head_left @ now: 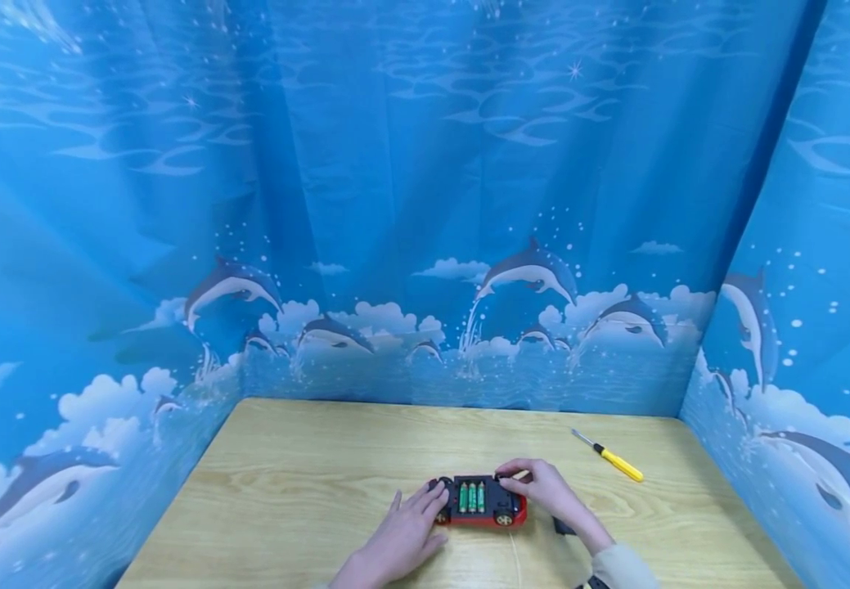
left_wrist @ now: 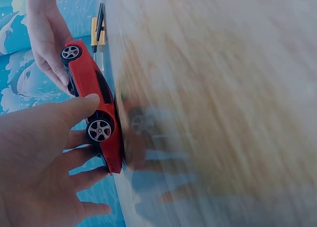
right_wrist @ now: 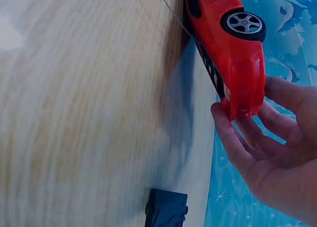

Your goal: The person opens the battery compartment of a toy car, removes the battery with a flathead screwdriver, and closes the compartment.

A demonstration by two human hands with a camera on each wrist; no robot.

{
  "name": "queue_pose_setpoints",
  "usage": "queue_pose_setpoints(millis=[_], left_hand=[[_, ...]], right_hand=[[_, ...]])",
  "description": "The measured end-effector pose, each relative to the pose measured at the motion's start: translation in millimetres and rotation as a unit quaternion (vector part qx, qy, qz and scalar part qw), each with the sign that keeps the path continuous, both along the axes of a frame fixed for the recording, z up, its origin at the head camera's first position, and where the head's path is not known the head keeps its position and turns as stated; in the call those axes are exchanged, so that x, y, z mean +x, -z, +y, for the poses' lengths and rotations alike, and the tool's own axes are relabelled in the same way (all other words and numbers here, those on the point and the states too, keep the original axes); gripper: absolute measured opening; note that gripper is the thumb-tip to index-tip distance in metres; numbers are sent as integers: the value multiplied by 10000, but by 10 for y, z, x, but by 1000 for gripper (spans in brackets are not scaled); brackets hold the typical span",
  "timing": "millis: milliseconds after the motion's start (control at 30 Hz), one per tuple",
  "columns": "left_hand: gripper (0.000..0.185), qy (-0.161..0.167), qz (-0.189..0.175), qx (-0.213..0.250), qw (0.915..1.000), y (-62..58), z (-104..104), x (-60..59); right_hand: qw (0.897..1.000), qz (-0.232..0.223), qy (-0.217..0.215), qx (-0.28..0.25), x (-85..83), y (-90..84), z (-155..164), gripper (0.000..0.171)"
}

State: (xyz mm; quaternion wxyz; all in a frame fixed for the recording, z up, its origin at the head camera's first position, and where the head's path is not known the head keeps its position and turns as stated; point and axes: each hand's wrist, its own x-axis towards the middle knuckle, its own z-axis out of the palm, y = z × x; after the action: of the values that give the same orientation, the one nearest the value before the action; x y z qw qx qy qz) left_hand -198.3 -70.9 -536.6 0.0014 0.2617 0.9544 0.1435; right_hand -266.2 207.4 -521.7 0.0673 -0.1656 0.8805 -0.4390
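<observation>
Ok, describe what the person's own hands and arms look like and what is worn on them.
Both hands are bare: no gloves, and no rings or markings that show. The left hand leads into a bare wrist at the frame's lower edge, with no sleeve showing. The right hand ends at a light beige sleeve cuff, with a dark strap or band just below it, probably the wrist camera mount.

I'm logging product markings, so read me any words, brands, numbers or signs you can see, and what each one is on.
There is no readable text in any view.
Batteries in the upturned toy car: any print is too small to read.
Screwdriver: no marking visible.
Black cover on the table: no marking visible.
</observation>
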Motion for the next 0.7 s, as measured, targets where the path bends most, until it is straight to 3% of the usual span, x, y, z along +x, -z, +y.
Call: queue_pose_setpoints(millis=[367,700], left_hand=[[63,-55,212,218,9995,10,54,-85],[59,-77,338,81,9994,15,130,-232]], right_hand=[[9999,-18,-88,88,136,41,65,26],[9989,128,-351,266,284,82,6,31]])
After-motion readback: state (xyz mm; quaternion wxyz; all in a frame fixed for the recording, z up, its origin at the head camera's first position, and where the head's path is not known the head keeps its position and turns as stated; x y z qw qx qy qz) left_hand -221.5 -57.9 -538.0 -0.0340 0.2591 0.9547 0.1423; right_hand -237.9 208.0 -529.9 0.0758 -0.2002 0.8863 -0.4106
